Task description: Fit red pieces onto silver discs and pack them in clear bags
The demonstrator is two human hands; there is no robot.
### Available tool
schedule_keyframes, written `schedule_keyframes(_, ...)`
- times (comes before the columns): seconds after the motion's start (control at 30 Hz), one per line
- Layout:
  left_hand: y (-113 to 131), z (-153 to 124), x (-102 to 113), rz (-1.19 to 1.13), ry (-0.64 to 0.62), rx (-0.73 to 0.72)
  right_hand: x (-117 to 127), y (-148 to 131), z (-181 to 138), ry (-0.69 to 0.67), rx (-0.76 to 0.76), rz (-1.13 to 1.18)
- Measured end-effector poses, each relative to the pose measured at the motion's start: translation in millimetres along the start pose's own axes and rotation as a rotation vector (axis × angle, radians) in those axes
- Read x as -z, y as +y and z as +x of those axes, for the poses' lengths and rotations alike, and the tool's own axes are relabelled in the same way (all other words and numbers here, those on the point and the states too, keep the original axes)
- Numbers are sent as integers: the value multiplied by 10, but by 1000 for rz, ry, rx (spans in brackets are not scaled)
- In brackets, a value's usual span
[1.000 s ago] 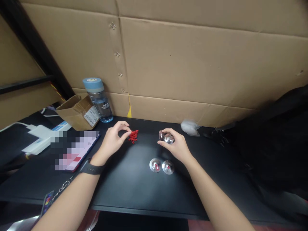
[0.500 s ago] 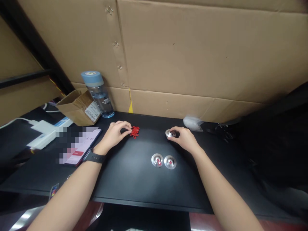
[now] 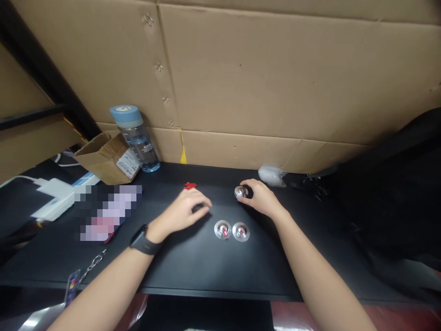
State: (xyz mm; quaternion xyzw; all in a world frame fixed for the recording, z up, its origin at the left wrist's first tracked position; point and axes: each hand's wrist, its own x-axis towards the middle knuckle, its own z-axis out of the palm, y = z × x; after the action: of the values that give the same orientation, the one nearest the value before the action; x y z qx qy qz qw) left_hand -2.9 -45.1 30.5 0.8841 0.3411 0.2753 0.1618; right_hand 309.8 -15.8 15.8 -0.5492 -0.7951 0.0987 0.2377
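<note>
The right hand [image 3: 262,200] pinched a small metal finger cymbal [image 3: 241,191]; the left hand [image 3: 186,212] lay palm-down, its grip unclear, near red cords [image 3: 189,185].

My right hand [image 3: 262,201] pinched metal disc [image 3: 240,191] against black table [image 3: 193,266]. My left hand [image 3: 188,212] lay palm-down near disc pair [image 3: 231,231], red cord bundle [image 3: 190,185] just behind.

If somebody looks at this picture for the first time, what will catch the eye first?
Most likely the two shiny discs with red centres, lying side by side on the black table between the two hands. Just behind them the right hand grips a third silver disc, while the left hand rests on the table in front of a small red bundle.
</note>
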Motion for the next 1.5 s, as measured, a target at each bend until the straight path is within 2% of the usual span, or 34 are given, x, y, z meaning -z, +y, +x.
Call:
schedule_keyframes(0.1, 325, 44, -179, -78, -181, -113, 16, -43, 10, 47, 73, 54)
schedule_keyframes(0.17, 423, 42, -272, -111, -232, -165, 35, -97, 10, 36, 128, 86)
schedule_keyframes(0.23, 417, 31, -331, -123, -234, -184, 62, -167, 1, 4, 174, 113)
schedule_keyframes(0.3, 346, 25, -351, -110, -190, -166, 92, -244, -17, -38, 218, 153)
schedule_keyframes(0.4, 226, 30, -322, -86, -59, -91, 94, -362, -57, -169, 263, 300)
schedule_keyframes(0.47, 177, 33, -283, -89, 36, -39, 37, -440, -85, -277, 245, 446)
schedule_keyframes(0.53, 157, 34, -247, -93, 108, -12, -60, -522, -111, -314, 198, 564)
schedule_keyframes(0.67, 168, 35, -214, -68, 190, -9, -220, -675, -138, -226, 152, 636)
schedule_keyframes(0.8, 210, 50, -216, -85, 217, -4, -223, -749, -134, -188, 166, 636)
schedule_keyframes(0.9, 240, 54, -228, -154, 260, 12, -228, -735, -117, -208, 131, 689)
schedule_keyframes(1.0, 236, 45, -252, -240, 382, 122, -269, -693, -96, -223, 0, 889)
schedule_keyframes(1.1, 193, 39, -275, -316, 516, 280, -286, -678, -82, -174, -146, 1161)
schedule_keyframes(1.17, 165, 45, -283, -340, 508, 304, -282, -697, -84, -146, -185, 1316)
schedule_keyframes(1.27, 155, 58, -289, -347, 429, 229, -289, -742, -103, -161, -192, 1442)
schedule_keyframes(1.37, 168, 63, -294, -344, 422, 186, -323, -766, -125, -214, -187, 1452)
schedule_keyframes(1.5, 172, 55, -301, -327, 437, 171, -364, -767, -132, -214, -164, 1397)
